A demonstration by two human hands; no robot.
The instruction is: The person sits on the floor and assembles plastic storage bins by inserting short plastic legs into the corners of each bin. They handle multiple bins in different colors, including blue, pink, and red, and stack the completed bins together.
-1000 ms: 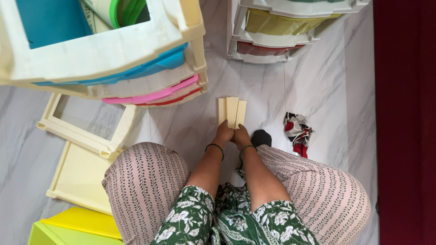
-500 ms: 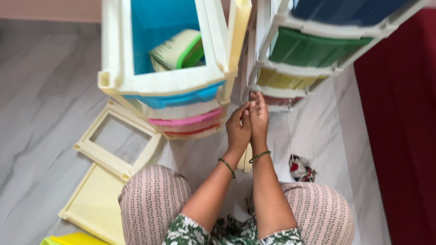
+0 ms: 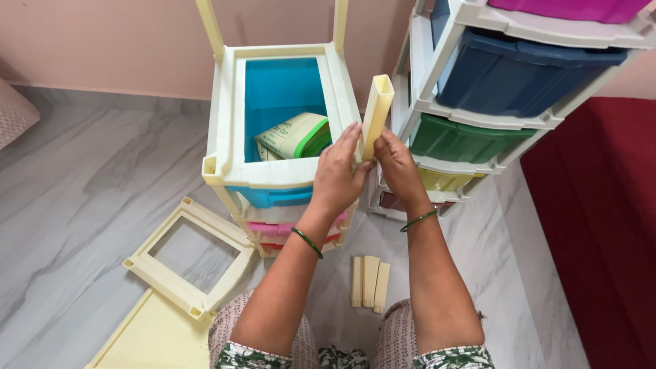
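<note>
Both hands [image 3: 369, 167] clamped on cream post [image 3: 376, 113]; grey marble floor [image 3: 82, 205], pink wall [image 3: 116, 48] behind.

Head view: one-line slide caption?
Both hands, left hand and right hand, hold a cream hollow post upright beside an open-topped drawer unit.

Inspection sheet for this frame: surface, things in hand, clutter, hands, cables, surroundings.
Surface: grey marbled floor.
Things in hand: cream hollow post, held upright at the front right corner of the drawer unit; its top blue drawer holds a green pack.
Clutter: three spare posts, loose frame, yellow panel.
Hands: left hand and right hand both grip the post.
Cables: nothing seen.
Surroundings: second drawer unit, pink wall, red cloth.
</note>
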